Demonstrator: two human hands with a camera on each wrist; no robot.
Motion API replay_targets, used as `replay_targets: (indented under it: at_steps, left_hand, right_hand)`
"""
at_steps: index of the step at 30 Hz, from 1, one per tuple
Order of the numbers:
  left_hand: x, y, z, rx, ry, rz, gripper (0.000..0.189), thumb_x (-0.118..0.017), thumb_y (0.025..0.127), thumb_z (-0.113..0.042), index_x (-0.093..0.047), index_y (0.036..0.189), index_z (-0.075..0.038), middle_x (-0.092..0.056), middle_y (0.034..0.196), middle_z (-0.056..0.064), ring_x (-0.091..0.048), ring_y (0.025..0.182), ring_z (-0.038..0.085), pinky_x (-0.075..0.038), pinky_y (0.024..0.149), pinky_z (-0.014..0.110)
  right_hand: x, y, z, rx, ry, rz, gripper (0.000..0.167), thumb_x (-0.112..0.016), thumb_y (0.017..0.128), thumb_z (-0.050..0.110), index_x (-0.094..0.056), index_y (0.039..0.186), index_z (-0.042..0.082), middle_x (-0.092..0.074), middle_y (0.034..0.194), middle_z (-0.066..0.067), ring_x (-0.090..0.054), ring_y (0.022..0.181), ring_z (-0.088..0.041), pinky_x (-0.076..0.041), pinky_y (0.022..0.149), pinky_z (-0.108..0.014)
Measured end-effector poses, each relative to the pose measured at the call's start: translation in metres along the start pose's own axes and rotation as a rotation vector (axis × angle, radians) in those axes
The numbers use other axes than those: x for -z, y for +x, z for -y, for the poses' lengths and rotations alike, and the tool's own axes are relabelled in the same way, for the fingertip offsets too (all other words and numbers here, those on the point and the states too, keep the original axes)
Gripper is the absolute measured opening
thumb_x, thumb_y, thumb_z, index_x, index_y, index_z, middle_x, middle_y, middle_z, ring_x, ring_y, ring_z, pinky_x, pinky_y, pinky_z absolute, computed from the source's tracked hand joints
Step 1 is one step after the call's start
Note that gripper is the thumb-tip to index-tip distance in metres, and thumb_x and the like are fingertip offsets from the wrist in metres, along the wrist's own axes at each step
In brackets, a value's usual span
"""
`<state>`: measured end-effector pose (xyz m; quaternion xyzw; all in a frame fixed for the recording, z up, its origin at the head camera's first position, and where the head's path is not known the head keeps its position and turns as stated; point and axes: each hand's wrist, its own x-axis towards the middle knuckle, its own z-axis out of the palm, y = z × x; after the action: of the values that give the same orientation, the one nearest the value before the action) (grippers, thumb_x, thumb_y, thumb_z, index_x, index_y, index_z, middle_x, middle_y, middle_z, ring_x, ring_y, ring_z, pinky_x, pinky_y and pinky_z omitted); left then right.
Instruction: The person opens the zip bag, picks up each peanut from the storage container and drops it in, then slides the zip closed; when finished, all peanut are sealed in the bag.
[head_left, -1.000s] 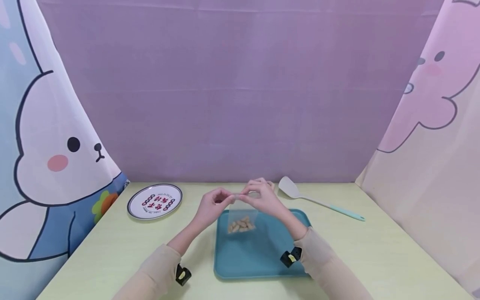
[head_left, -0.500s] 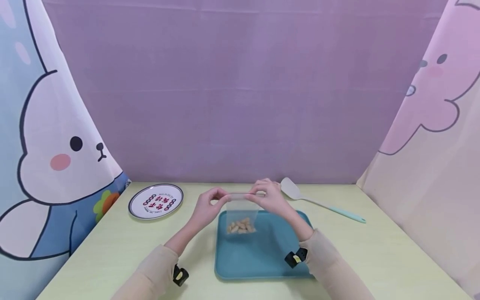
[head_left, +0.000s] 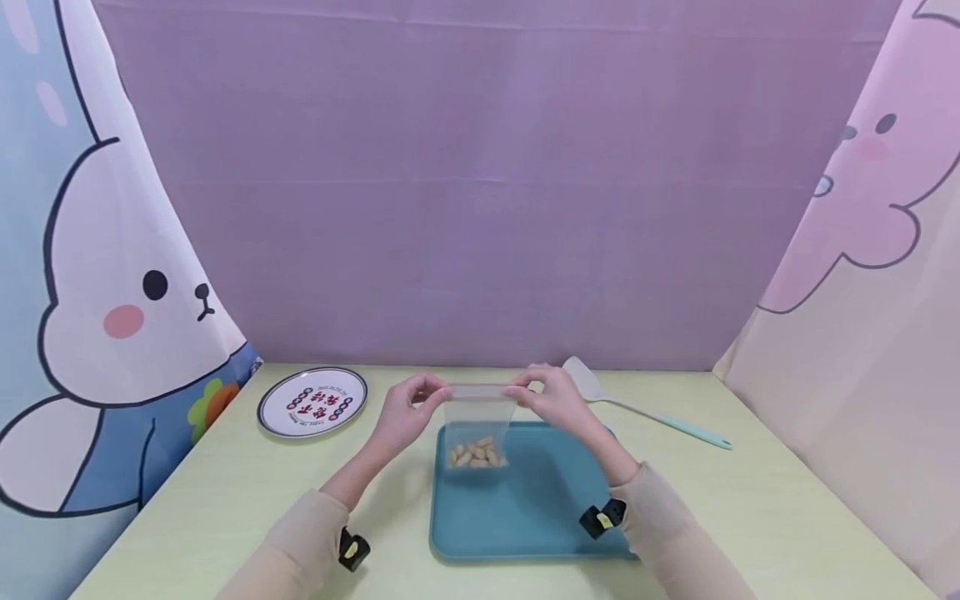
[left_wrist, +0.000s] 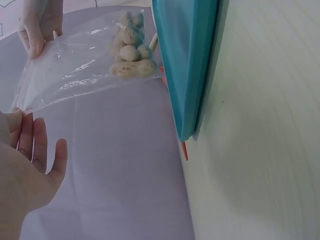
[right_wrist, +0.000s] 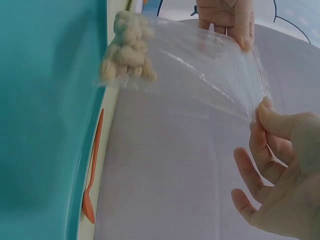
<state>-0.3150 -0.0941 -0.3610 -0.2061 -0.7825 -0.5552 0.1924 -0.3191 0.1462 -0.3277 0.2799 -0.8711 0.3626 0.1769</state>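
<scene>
A clear plastic bag (head_left: pixel 478 417) hangs upright over the blue-green tray (head_left: pixel 525 525), its top edge stretched straight. Several peanuts in their shells (head_left: pixel 476 452) lie in its bottom. My left hand (head_left: pixel 405 408) pinches the top left corner between thumb and forefinger. At the opposite corner my right hand (head_left: pixel 558 404) pinches the edge in the same way, its other fingers loosely bent in the right wrist view. Both wrist views show the bag (left_wrist: pixel 70 70) and the bunched peanuts (right_wrist: pixel 130 50) from the side.
A white plate (head_left: pixel 312 402) with red lettering lies at the back left of the pale table (head_left: pixel 787 517). A spatula (head_left: pixel 645 408) with a mint handle lies back right. Beyond the tray in the right wrist view is an orange spoon-shaped thing (right_wrist: pixel 93 170).
My hands have moved apart, drawing the bag's top edge out between them. The bag has shifted slightly left. Plate and tray stay in place.
</scene>
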Motion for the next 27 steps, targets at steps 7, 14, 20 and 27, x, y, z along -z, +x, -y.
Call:
replay_targets:
  at_steps: [7, 14, 20, 27]
  left_hand:
    - [0.000, -0.003, -0.011, 0.031, 0.022, -0.005, 0.008, -0.065, 0.087, -0.007, -0.066, 0.087, 0.000, -0.069, 0.085, 0.012, -0.063, 0.081, 0.019, -0.054, 0.083, 0.032]
    - [0.009, -0.004, -0.009, 0.006, -0.024, 0.056, 0.011, -0.063, 0.089, -0.008, -0.065, 0.090, 0.002, -0.068, 0.084, 0.017, -0.063, 0.076, 0.017, -0.051, 0.069, 0.020]
    - [0.022, 0.001, 0.024, 0.041, -0.141, 0.115, 0.018, -0.063, 0.090, -0.019, -0.064, 0.094, -0.001, -0.069, 0.085, 0.008, -0.065, 0.077, 0.011, -0.054, 0.069, 0.019]
    - [0.048, 0.000, 0.031, 0.059, -0.264, 0.108, 0.026, -0.064, 0.089, -0.016, -0.060, 0.097, 0.009, -0.067, 0.081, -0.001, -0.065, 0.074, 0.009, -0.058, 0.072, 0.029]
  right_hand:
    - [-0.001, -0.004, -0.005, -0.022, 0.055, -0.020, 0.008, -0.070, 0.084, 0.017, -0.073, 0.083, 0.010, -0.068, 0.080, -0.004, -0.067, 0.069, -0.024, -0.048, 0.054, -0.021]
    - [-0.007, -0.002, -0.005, -0.010, 0.095, -0.037, 0.010, -0.070, 0.084, 0.020, -0.074, 0.086, 0.011, -0.071, 0.078, -0.006, -0.063, 0.064, -0.010, -0.047, 0.054, -0.021]
    - [-0.018, 0.003, 0.009, -0.032, 0.184, -0.063, 0.015, -0.069, 0.085, 0.017, -0.073, 0.089, 0.004, -0.072, 0.079, -0.014, -0.066, 0.068, -0.015, -0.054, 0.061, -0.025]
    - [-0.035, 0.012, 0.032, 0.013, 0.256, -0.086, 0.014, -0.070, 0.084, 0.015, -0.071, 0.082, 0.001, -0.070, 0.072, -0.016, -0.066, 0.063, -0.014, -0.056, 0.058, -0.025]
